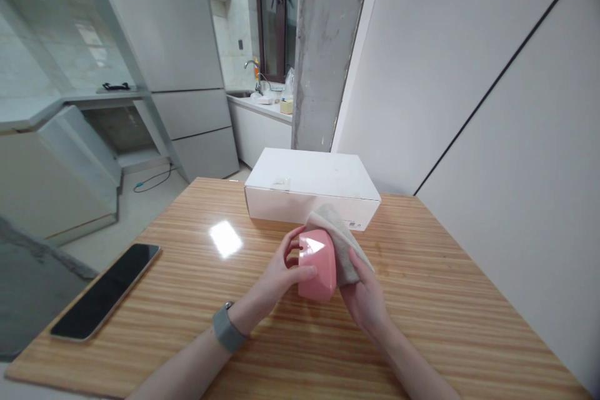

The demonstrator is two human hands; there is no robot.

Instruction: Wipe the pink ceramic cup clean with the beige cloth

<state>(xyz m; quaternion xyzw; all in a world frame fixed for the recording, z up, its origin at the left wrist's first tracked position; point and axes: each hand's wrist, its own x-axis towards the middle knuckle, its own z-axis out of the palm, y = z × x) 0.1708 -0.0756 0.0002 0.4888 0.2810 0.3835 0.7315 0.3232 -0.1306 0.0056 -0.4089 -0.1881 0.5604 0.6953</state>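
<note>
A glossy pink plastic container (317, 269), perhaps a small box or bowl, is tilted above the table in front of me. My left hand (288, 265) grips it from the left, thumb on the near face and fingers behind. On its right side lies a light grey cloth (344, 253), pressed against the pink surface. My right hand (365, 297) is closed on the cloth, thumb on top; its other fingers are mostly hidden under the fabric. What is inside the pink container cannot be seen.
A white cardboard box (312, 178) stands just behind my hands on the wooden table (431, 300). A dark-screened phone (107, 290) lies at the left edge. A wall (506, 156) borders the table on the right. Beyond are a fridge (187, 75) and a sink (240, 94).
</note>
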